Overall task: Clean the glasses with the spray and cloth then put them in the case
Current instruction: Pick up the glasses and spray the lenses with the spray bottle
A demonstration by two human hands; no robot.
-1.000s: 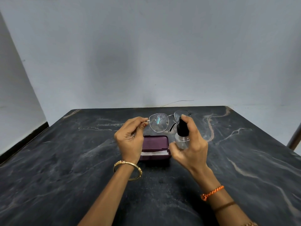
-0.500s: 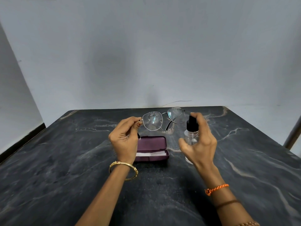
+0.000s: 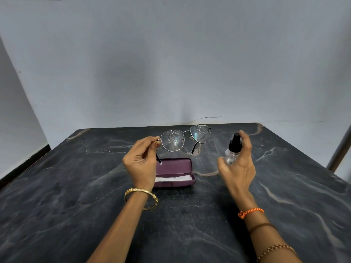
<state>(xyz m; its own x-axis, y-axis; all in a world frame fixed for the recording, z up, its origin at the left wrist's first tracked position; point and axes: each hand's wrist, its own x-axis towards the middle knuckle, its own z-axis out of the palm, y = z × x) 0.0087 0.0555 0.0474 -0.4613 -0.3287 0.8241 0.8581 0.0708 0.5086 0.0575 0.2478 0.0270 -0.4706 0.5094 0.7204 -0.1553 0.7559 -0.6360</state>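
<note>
My left hand [image 3: 141,162] pinches the thin metal-framed glasses [image 3: 185,138] at their left hinge and holds them up above the table. Both lenses carry spray droplets. My right hand [image 3: 238,164] grips a small clear spray bottle [image 3: 232,150] with a black nozzle, index finger resting on top, to the right of the glasses and apart from them. A purple case [image 3: 173,172] lies open on the table below the glasses, with a white cloth [image 3: 173,179] inside it. My left hand hides the case's left end.
The dark marble table [image 3: 76,196] stretches wide around the case. A pale wall rises behind the far edge. A thin wire [image 3: 205,118] runs along the wall base. A metal post [image 3: 340,149] stands at the right edge.
My right hand has drawn the spray bottle to the right, away from the glasses. My left hand has shifted the glasses slightly left, and the right lens now shows droplets too.
</note>
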